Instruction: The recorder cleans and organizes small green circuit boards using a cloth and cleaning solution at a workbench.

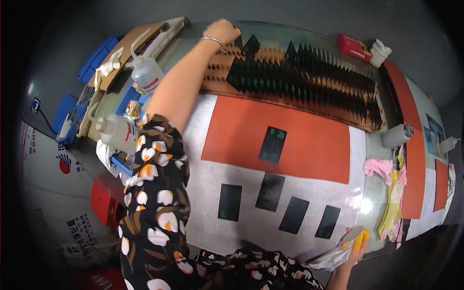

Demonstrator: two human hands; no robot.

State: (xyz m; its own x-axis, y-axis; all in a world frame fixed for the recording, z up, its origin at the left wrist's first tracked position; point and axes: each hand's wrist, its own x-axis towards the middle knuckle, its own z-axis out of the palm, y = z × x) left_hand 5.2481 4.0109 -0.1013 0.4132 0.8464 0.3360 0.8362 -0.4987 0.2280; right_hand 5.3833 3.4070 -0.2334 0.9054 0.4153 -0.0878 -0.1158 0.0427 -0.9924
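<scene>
A long grey worktable (203, 183) carries a flat orange rectangular mat (309, 140) at centre, five dark rectangular cards (272, 145) toward six o'clock, and a brown toothed cardboard rack (290, 92) at twelve o'clock.
</scene>
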